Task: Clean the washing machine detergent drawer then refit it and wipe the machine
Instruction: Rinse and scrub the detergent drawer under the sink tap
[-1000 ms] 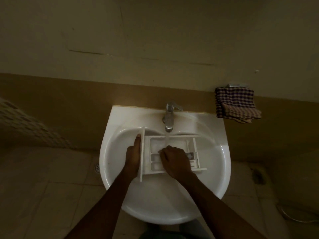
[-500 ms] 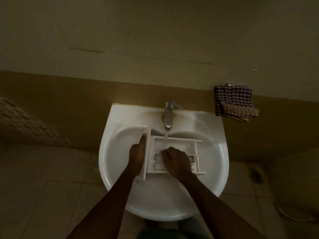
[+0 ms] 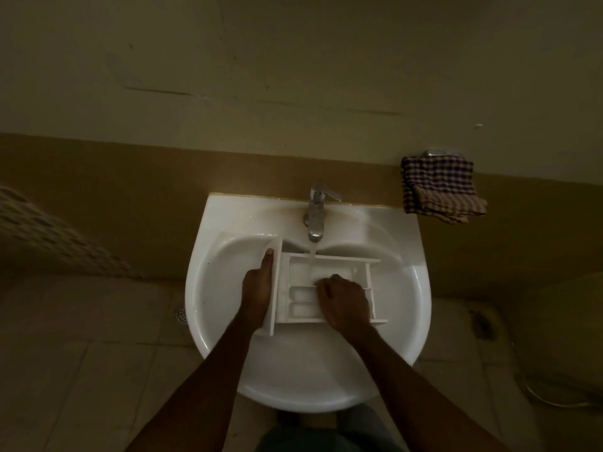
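1 boxy white plastic drawer (image 3: 300, 272) under right hand (image 3: 342, 301), against left hand (image 3: 257, 288)

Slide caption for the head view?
Left hand holds the detergent drawer under the running tap in the sink; right hand reaches inside it.

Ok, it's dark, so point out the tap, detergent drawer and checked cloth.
tap (image 3: 316, 220): head view, its spout.
detergent drawer (image 3: 299, 272): head view, bare compartment floor.
checked cloth (image 3: 437, 187): head view, its middle.

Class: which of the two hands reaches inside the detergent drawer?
The right hand, its fingers curled down into the compartments of the detergent drawer. The left hand holds the drawer from outside, at its front.
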